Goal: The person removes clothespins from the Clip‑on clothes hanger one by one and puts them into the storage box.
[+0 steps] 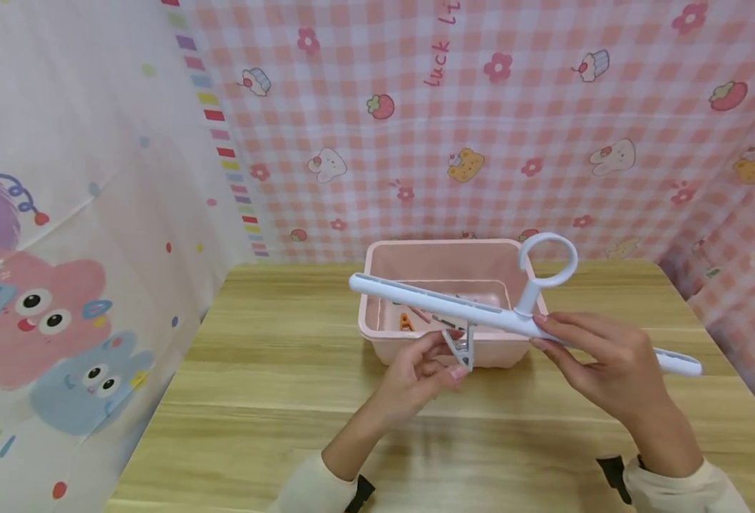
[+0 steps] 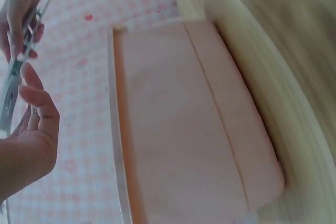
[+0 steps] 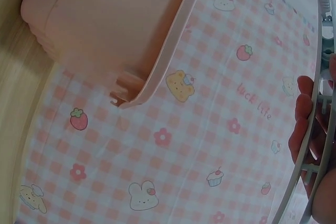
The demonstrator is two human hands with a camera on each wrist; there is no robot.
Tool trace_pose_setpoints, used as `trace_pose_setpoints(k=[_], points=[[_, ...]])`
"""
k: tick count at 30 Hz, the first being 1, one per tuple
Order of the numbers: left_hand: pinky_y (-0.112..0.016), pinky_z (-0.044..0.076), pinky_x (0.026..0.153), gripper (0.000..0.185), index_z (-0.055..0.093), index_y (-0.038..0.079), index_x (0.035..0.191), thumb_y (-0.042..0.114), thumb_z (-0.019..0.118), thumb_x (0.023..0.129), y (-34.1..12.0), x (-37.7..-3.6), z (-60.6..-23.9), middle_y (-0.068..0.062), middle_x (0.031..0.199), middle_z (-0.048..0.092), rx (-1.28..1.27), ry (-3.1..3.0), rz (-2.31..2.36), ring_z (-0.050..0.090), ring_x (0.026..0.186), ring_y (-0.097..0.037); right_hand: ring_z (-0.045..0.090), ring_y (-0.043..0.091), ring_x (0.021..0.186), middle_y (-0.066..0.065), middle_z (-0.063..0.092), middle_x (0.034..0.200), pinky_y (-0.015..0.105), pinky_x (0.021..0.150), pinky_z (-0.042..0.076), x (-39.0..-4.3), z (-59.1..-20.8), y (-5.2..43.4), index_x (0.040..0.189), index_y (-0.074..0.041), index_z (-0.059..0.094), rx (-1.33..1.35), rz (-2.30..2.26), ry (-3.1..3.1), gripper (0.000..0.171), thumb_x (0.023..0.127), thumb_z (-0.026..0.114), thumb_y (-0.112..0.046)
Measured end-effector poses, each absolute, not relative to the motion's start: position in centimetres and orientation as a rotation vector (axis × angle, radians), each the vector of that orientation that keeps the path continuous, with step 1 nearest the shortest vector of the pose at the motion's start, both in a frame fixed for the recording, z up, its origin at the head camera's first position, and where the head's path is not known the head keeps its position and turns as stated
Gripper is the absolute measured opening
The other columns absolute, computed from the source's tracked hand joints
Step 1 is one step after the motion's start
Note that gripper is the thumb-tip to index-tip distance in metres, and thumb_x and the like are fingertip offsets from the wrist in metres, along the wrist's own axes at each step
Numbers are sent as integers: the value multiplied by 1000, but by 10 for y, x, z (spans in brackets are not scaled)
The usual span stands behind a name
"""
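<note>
My right hand [image 1: 598, 356] grips a pale blue clothes-hanger bar [image 1: 428, 299] just right of its ring hook [image 1: 547, 260], and holds it level above a pink plastic basket [image 1: 377, 328]. My left hand [image 1: 425, 367] pinches a grey clip [image 1: 460, 349] that hangs under the middle of the bar. In the left wrist view the fingers [image 2: 26, 93] and the clip [image 2: 16, 66] show at the left edge beside the basket wall [image 2: 199, 129]. The right wrist view shows fingertips [image 3: 303, 114] round the bar [image 3: 307, 145].
The basket stands at the back middle of a wooden table [image 1: 255, 399]; it holds small pieces, one orange [image 1: 406, 322]. Pink checked cloth [image 1: 480, 128] hangs behind and at the right, a cartoon-print cloth [image 1: 63, 249] at the left.
</note>
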State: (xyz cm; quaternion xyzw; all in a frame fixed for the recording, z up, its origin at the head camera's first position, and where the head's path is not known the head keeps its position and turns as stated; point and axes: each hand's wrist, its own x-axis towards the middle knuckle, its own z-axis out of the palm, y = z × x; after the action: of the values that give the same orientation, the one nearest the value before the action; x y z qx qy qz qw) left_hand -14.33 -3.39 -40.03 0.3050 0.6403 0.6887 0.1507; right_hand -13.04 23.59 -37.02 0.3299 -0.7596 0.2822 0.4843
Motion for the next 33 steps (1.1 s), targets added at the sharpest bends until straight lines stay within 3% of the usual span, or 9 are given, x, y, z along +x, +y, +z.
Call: trace_pose_setpoints(k=[5, 9, 14, 19, 24, 29, 33], points=[[-14, 38, 55, 35, 55, -17, 120, 15, 52, 104, -22, -135, -402, -43, 115, 62, 789, 1838, 2014, 62, 66, 3, 73, 21, 67, 14, 76, 76, 8, 81, 53, -130, -370, 234, 88, -3, 82, 798, 609, -1860, 49, 98, 62, -47], [-14, 39, 55, 39, 52, -19, 119, 19, 45, 108, -17, -130, -404, -47, 113, 58, 745, 1749, 2109, 61, 62, 3, 72, 24, 65, 12, 77, 76, 11, 77, 55, -130, -370, 232, 88, -4, 82, 802, 597, -1855, 50, 99, 62, -48], [-15, 40, 54, 41, 52, -18, 120, 21, 42, 109, -15, -127, -403, -50, 96, 53, 729, 1753, 2175, 56, 56, 3, 72, 24, 65, 9, 77, 76, 16, 70, 56, -131, -369, 231, 90, -5, 82, 819, 583, -1864, 49, 99, 61, -47], [-14, 39, 50, 28, 63, -9, 106, 17, 52, 105, -21, -127, -401, -33, 78, 60, 725, 2094, 2121, 47, 53, 2, 73, 22, 67, 9, 77, 77, 17, 69, 57, -131, -369, 231, 91, -5, 82, 821, 572, -1882, 50, 100, 60, -48], [-9, 29, 47, 20, 60, 6, 78, 12, 64, 97, -27, -134, -405, -4, 58, 53, 1142, 2847, 1830, 39, 52, 3, 73, 23, 66, 8, 78, 77, 20, 66, 57, -131, -369, 231, 92, -5, 83, 822, 560, -1893, 50, 100, 59, -48], [-11, 26, 46, 27, 57, 12, 77, 20, 54, 102, -29, -142, -408, 9, 51, 45, 1582, 3466, 1377, 39, 44, -2, 73, 22, 67, 8, 78, 77, 21, 65, 57, -130, -370, 231, 92, -6, 83, 833, 561, -1902, 49, 100, 59, -48], [-11, 29, 46, 29, 58, 11, 77, 21, 53, 104, -30, -141, -408, 8, 50, 46, 1594, 3456, 1403, 40, 44, -2, 73, 21, 69, 8, 78, 78, 19, 67, 57, -129, -369, 231, 92, -6, 83, 834, 560, -1907, 50, 100, 59, -49]])
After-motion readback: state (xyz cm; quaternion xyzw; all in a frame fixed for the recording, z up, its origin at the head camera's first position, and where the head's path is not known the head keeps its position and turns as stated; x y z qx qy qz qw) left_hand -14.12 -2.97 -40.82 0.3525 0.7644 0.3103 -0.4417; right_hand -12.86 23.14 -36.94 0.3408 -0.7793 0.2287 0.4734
